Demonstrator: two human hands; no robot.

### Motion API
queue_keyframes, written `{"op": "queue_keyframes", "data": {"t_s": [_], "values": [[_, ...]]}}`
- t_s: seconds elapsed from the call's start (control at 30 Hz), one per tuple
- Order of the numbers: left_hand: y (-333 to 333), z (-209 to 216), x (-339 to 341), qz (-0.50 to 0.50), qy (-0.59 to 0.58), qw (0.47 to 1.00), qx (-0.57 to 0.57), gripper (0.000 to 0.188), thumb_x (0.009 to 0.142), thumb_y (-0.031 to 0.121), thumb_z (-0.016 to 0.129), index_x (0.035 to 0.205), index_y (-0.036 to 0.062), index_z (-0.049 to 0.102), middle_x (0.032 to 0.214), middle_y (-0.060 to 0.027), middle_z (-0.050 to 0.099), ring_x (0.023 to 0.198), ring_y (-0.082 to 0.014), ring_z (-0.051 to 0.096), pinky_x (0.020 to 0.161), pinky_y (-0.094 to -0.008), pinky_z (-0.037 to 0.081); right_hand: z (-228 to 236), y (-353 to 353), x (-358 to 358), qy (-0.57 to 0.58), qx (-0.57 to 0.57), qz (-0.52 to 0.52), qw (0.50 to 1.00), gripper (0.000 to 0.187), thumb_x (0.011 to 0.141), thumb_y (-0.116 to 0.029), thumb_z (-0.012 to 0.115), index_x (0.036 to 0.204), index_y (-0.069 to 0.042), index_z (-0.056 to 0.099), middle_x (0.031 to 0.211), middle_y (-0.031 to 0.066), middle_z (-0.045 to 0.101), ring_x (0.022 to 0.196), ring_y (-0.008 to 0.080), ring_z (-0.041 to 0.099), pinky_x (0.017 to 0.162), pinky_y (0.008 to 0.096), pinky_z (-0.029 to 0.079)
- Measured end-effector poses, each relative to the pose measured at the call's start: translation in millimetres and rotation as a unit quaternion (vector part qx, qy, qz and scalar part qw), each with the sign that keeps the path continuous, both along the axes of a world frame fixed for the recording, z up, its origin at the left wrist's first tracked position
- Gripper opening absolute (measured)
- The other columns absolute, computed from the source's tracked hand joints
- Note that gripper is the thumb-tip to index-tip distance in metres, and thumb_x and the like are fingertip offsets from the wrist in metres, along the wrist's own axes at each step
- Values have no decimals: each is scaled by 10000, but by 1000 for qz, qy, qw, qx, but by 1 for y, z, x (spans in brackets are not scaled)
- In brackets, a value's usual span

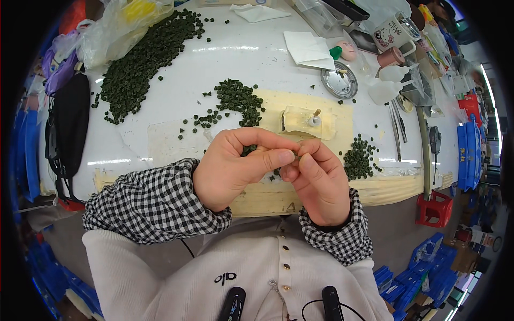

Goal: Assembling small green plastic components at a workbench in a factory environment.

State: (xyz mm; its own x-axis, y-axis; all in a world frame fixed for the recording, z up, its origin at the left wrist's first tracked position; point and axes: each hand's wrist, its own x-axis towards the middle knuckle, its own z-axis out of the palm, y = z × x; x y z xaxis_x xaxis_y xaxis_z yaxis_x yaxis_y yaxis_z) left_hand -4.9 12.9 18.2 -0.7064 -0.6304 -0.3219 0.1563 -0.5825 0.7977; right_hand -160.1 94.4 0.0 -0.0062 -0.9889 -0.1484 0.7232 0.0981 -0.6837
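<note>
My left hand (235,163) and my right hand (321,182) meet at the fingertips above the near edge of the white table. Both are closed in a pinch around something tiny, mostly hidden by the fingers. Just beyond them lies a heap of small dark green parts (238,100), with loose ones scattered to its left. A smaller group of the same green parts (360,159) sits to the right of my right hand. Ahead of the hands stands a block wrapped in yellowish tape (297,124), with a small white piece (314,121) on top.
A large pile of green parts (142,67) and a clear plastic bag (110,40) occupy the far left. A black pouch (72,125) hangs at the left edge. To the right are a round metal dish (342,88), squeeze bottles (383,92), a mug (390,35) and tweezers (394,128).
</note>
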Motion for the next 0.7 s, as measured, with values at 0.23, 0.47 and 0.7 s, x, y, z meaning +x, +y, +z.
{"op": "queue_keyframes", "data": {"t_s": [0.23,0.47,0.7], "values": [[2,-1,0,12,22,999,-44,148,847,44,634,988,8,660,667,28,564,526,-12,385,464,-175,279,-4,-1,5,-83,8,10,997,102,935,-108,524,1020,-52,539,930,39,608,826,120,597,781,266,486],[3,-2,0,21,38,998,-48,148,846,42,635,986,7,664,717,6,606,562,-15,430,491,-168,307,-2,0,9,-107,10,11,994,102,949,-126,503,1029,-69,531,953,39,614,823,113,602,789,270,493],[5,-2,0,27,39,998,-50,144,847,-4,612,983,-15,658,797,-52,647,679,-74,581,603,-187,454,-3,-2,10,-134,16,43,990,89,962,-171,482,999,-96,513,930,12,592,829,93,574,797,278,460]]}}
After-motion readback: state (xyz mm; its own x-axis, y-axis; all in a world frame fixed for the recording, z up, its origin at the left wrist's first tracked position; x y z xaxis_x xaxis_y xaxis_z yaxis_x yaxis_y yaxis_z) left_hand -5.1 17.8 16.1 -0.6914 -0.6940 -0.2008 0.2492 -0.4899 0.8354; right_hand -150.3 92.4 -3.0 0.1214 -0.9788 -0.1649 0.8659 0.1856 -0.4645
